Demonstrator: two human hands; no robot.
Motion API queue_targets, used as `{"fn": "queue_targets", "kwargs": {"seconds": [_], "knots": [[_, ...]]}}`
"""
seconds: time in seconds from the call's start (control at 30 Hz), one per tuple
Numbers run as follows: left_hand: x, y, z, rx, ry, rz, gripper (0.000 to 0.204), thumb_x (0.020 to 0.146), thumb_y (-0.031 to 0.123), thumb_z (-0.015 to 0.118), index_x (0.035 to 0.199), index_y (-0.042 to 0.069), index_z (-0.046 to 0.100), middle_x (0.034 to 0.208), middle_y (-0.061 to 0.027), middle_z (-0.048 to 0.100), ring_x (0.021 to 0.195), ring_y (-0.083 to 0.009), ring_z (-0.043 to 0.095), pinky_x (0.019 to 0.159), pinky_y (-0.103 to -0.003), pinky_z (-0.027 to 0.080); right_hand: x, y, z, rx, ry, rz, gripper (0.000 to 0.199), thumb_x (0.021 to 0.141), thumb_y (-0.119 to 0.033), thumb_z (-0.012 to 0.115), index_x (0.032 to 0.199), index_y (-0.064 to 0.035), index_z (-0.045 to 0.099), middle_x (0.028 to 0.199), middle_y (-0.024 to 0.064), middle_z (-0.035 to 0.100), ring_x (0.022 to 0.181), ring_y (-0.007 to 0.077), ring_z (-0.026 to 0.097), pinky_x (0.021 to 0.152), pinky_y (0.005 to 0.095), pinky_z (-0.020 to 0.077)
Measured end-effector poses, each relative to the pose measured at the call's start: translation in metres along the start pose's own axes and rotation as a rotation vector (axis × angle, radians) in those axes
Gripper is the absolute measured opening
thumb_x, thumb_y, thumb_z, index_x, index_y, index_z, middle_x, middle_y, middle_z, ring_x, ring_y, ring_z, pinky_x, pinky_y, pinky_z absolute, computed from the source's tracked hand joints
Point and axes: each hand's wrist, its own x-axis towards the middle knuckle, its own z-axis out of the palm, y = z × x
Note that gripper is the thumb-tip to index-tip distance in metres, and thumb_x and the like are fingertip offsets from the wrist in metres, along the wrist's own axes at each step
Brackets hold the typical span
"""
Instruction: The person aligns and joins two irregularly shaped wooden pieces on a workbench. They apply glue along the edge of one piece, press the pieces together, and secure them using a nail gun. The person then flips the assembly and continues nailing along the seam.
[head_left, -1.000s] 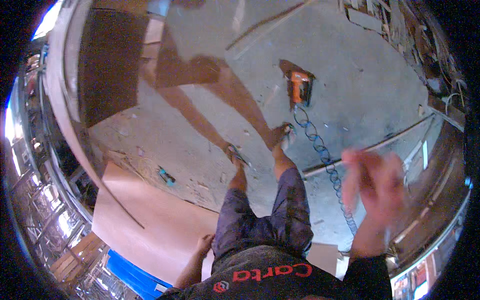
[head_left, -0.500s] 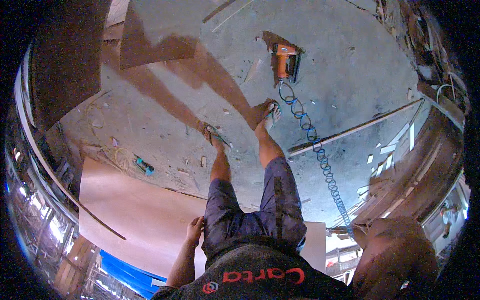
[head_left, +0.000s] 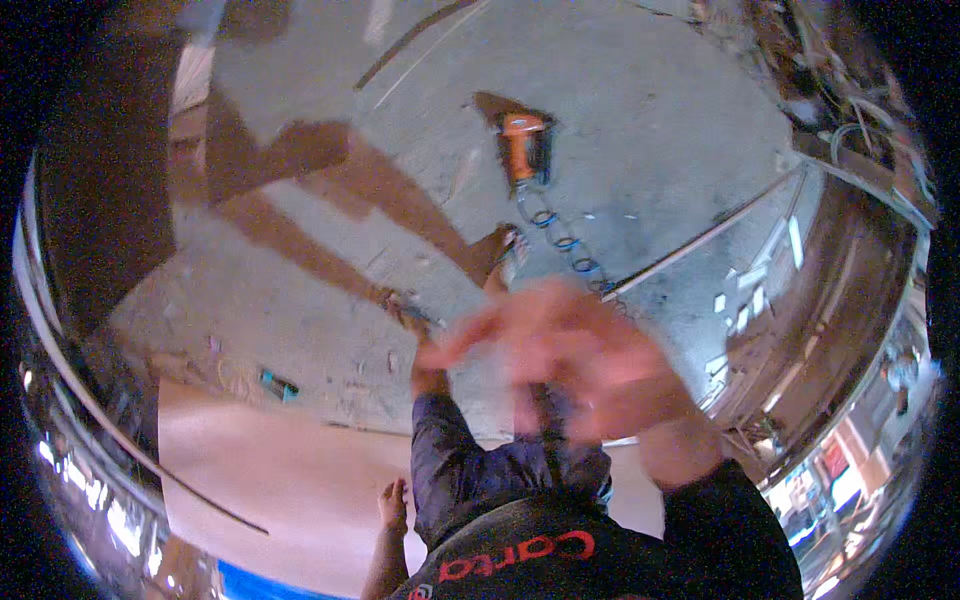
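My right hand [head_left: 570, 365] is raised in front of my body, close to the view and smeared by motion. Its fingers cannot be made out clearly, nor whether anything is in them. It covers my right lower leg and part of a blue coiled air hose [head_left: 566, 243]. Beyond it an orange and black nail gun [head_left: 521, 147] lies on the concrete floor, joined to that hose. My left hand [head_left: 393, 505] hangs beside my left thigh with fingers loosely apart and nothing visible in them, above a pale pinkish board [head_left: 270, 450].
A small teal tool [head_left: 279, 386] lies on the floor at left, near the board. A long wooden strip [head_left: 705, 236] crosses the floor at right, with pale offcuts [head_left: 750, 300] beyond. Dark panels [head_left: 110, 190] stand at far left. Another person [head_left: 900, 380] is at the far right edge.
My right hand has come up from the lower right into the middle of the view. The view has shifted, so the nail gun appears farther left. My left hand still hangs by my thigh.
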Motion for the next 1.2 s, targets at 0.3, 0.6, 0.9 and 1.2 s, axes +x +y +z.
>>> {"fn": "queue_targets", "kwargs": {"seconds": [0.3, 0.6, 0.9, 1.2], "knots": [[0.026, 0.019, 0.028, 0.116, 0.066, 0.073, 0.044, 0.096, 0.042, 0.061, 0.114, 0.003, 0.067, 0.106, -0.0073, 0.07, 0.098, -0.0191, 0.063, 0.08, -0.034, 0.048, 0.104, 0.001, 0.054, 0.248, -0.641, -0.421, 0.056, 0.08, -0.043, 0.075, 0.115, -0.0057, 0.053, 0.122, 0.0182, 0.056, 0.103, 0.0292, 0.06, 0.093, 0.0449, 0.0453], [0.014, 0.038, 0.038, 0.173, 0.085, 0.124, 0.044, 0.097, 0.042, 0.06, 0.114, 0.002, 0.067, 0.105, -0.0081, 0.07, 0.097, -0.0198, 0.063, 0.079, -0.035, 0.048, 0.13, -0.007, 0.048, 0.402, -0.799, -0.519, 0.077, 0.077, -0.053, 0.075, 0.13, -0.0068, 0.044, 0.133, 0.0166, 0.049, 0.113, 0.0285, 0.055, 0.098, 0.0455, 0.0425], [0.011, 0.044, 0.039, 0.221, 0.095, 0.161, 0.045, 0.097, 0.042, 0.06, 0.114, 0.001, 0.067, 0.104, -0.0088, 0.069, 0.096, -0.0205, 0.062, 0.079, -0.035, 0.049, 0.14, -0.013, 0.04, 0.535, -0.922, -0.551, 0.098, 0.075, -0.063, 0.076, 0.145, -0.0078, 0.035, 0.144, 0.0149, 0.042, 0.122, 0.0278, 0.051, 0.103, 0.0461, 0.0398], [0.02, 0.028, 0.047, 0.262, 0.077, 0.184, 0.045, 0.097, 0.042, 0.059, 0.114, 0.001, 0.067, 0.102, -0.0096, 0.069, 0.095, -0.0212, 0.062, 0.079, -0.035, 0.049, 0.148, -0.013, 0.037, 0.496, -0.891, -0.551, 0.102, 0.072, -0.057, 0.081, 0.149, -0.0062, 0.036, 0.147, 0.0132, 0.043, 0.125, 0.0252, 0.051, 0.102, 0.0446, 0.0422]]}}
